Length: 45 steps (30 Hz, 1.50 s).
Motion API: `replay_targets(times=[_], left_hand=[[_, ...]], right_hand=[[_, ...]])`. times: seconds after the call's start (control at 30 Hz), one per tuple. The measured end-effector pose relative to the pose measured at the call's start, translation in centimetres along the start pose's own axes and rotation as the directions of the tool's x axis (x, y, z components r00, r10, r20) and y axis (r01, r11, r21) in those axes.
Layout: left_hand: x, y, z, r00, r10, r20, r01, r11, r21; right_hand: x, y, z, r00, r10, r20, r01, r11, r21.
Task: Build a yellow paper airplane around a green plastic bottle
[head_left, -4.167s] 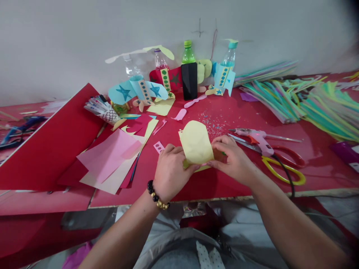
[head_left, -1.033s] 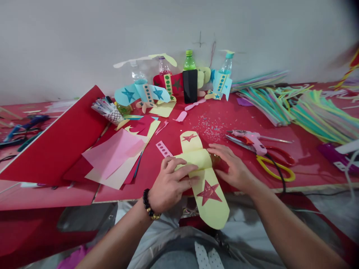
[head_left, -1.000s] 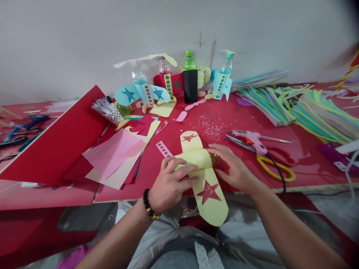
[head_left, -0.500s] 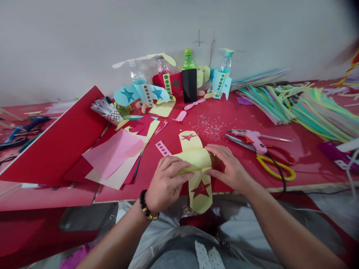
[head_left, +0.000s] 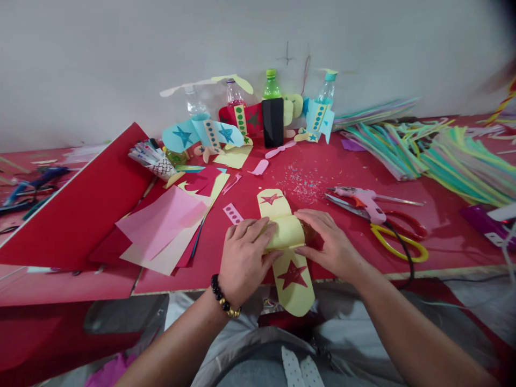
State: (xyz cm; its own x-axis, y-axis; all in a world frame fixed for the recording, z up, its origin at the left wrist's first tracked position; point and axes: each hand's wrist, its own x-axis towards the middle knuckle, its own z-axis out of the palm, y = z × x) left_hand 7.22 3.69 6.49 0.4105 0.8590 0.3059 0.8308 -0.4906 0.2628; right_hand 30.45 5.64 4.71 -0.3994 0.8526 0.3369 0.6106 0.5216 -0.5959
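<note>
A bottle wrapped in yellow paper lies crosswise at the table's near edge. Yellow paper wings with dark red stars stick out on both sides, and the near wing hangs past the edge. My left hand, with a beaded bracelet on its wrist, is wrapped over the bottle's left end and covers it. At the other end, my right hand grips the bottle between thumb and fingers. A pink strip with dots lies just beyond my left hand.
Scissors and a pink glue gun lie to the right, with pipe cleaners behind. Loose paper and a pen holder are at left. Decorated bottle planes and a black phone stand along the wall.
My left hand has shifted its grip, its fingers now curled round the bottle's left end. The near wing has swung slightly right and lower. My right hand has stayed almost in place.
</note>
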Motion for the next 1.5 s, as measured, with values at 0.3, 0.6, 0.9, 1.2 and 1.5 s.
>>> replay_targets(times=[0.3,0.6,0.9,1.2,1.5], left_hand=[[1.1,0.2,-0.9,0.994,0.024,0.109,-0.029,0.999,0.042],[1.8,0.2,-1.2,0.985,0.029,0.169,-0.035,0.999,0.032],[3.0,0.3,-2.1,0.969,0.04,0.246,-0.037,0.999,-0.015],[2.9,0.1,-1.7,0.968,0.071,0.239,-0.054,0.995,-0.078],[3.1,-0.2,-1.7,0.957,0.116,0.267,-0.093,0.991,-0.099]], right_hand=[[0.4,0.3,-0.3,0.998,-0.036,0.046,0.04,0.995,-0.095],[2.6,0.0,-1.2,0.975,0.024,0.22,0.02,0.981,-0.193],[4.1,-0.7,-1.9,0.94,-0.008,0.34,0.09,0.97,-0.227],[4.4,0.0,-1.7,0.917,-0.051,0.395,0.145,0.967,-0.211],[4.6,0.1,-1.7,0.918,-0.081,0.387,0.154,0.975,-0.161]])
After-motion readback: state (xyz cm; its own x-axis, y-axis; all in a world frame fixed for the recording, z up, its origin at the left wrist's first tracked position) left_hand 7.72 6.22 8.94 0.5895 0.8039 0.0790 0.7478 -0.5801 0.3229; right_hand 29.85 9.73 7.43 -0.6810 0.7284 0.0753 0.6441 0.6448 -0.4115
